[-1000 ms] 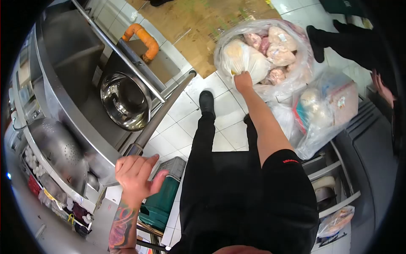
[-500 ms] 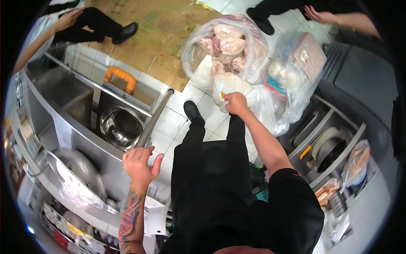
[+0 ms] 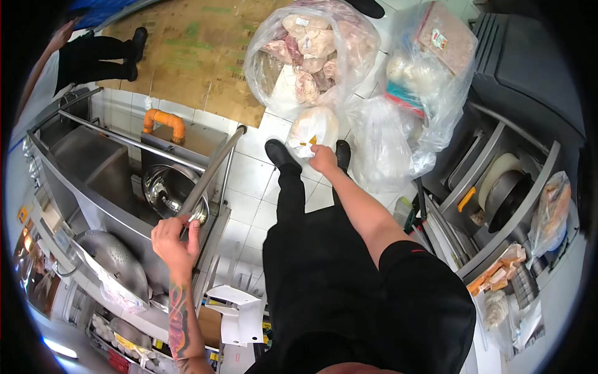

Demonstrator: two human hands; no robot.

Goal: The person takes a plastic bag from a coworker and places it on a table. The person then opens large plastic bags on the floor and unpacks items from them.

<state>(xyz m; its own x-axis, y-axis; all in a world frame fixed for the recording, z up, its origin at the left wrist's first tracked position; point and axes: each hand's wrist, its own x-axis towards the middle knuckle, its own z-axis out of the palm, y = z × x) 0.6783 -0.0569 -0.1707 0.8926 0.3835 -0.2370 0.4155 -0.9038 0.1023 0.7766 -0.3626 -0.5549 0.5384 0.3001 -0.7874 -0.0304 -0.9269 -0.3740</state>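
Observation:
My right hand (image 3: 323,160) is closed on the gathered top of a small plastic bag (image 3: 314,123). The bag is pale and rounded, with a yellow-orange mark near my fingers; what it holds is not clear. It hangs close above the tiles by my shoes. Just beyond it stands a large clear bag (image 3: 355,47) of raw, pinkish meat pieces (image 3: 311,40). On the left, my left hand (image 3: 174,244) is wrapped over the near end of a metal rail (image 3: 215,163), its thumb apart from its fingers.
Clear bags with packaged food (image 3: 430,68) sit on the floor to the right, beside a shelf with pans (image 3: 507,196). A steel sink unit (image 3: 93,159), a metal bowl (image 3: 165,187) and a colander (image 3: 115,255) are at left. Cardboard (image 3: 187,53) covers the floor ahead, where another person's legs (image 3: 96,59) show.
My right hand has moved left with the small bag, away from the bags at right. My left hand has come onto the rail. The person at upper right has mostly left the view.

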